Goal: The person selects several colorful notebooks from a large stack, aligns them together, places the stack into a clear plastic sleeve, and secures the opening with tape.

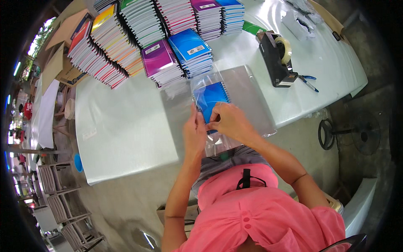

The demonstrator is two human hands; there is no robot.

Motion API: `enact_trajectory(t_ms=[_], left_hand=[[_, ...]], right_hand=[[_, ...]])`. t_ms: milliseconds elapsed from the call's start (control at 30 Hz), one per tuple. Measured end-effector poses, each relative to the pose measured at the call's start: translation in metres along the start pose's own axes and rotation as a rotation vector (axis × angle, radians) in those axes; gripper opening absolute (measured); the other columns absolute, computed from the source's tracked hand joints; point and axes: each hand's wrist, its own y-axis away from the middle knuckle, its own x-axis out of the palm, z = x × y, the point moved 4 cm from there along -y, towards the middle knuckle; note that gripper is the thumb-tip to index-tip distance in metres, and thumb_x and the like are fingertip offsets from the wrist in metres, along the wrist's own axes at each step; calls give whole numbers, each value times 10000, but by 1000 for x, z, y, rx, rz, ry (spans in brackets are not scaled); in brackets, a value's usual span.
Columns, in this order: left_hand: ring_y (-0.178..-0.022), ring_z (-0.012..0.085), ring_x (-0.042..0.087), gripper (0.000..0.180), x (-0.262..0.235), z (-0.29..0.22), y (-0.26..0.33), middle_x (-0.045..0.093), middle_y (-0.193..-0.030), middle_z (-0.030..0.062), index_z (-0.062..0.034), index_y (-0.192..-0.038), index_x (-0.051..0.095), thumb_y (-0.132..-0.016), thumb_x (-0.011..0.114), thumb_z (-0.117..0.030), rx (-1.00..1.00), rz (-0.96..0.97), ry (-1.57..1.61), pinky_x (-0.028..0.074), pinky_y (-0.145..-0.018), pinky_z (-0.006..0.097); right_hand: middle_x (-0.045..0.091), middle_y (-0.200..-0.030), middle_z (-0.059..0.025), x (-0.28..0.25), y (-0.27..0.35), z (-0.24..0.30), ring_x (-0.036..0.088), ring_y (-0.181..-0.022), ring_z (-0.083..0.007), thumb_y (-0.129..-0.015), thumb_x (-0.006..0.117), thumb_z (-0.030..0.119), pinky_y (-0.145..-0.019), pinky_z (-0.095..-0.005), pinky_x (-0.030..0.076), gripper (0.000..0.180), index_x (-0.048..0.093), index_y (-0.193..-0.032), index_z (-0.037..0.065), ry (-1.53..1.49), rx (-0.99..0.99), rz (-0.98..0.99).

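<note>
A blue spiral notebook [211, 100] lies inside a clear plastic sleeve [218, 145] on a pile of clear sleeves [247, 90] at the table's near edge. My left hand [194, 132] grips the sleeve's open end on the left side. My right hand [228, 121] pinches the same end over the notebook's lower edge, fingertips touching the left hand's. Both forearms come up from my pink shirt at the bottom.
Rows of stacked spiral notebooks [126, 38] in blue, purple, red and yellow fill the far side of the white table [126, 126]. A black tape dispenser [277, 56] and blue pens [308, 82] sit at right. Cardboard boxes [63, 54] and a floor fan [348, 134] flank the table.
</note>
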Motion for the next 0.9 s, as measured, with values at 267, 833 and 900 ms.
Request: enact_trajectory(t_ms=[267, 833, 900], left_hand=[[-1029, 229, 624, 525, -61, -39, 33, 424, -1427, 124, -46, -1454, 286, -967, 448, -156, 341, -504, -42, 505, -734, 347], [-1354, 248, 332, 561, -26, -103, -70, 438, -1416, -102, -297, -1316, 515, -779, 662, -234, 1207, 510, -1444, 205, -1111, 584], [-1342, 209, 351, 421, -20, -123, -68, 501, -1350, -136, -304, -1214, 599, -795, 630, -269, 1223, 572, -1324, 227, -1112, 564]], right_hand=[[598, -718, -135, 0, -5, -14, 576, -671, -260, -759, 724, 207, -616, -375, 447, 260, 596, -694, -10, -132, -70, -55], [550, -613, -93, -8, -4, -9, 475, -550, -146, -830, 646, 148, -541, -319, 401, 204, 566, -741, -17, -229, -153, -7], [561, -622, -92, -9, -3, -11, 477, -556, -135, -832, 645, 138, -543, -312, 405, 191, 564, -753, -16, -231, -135, -10]])
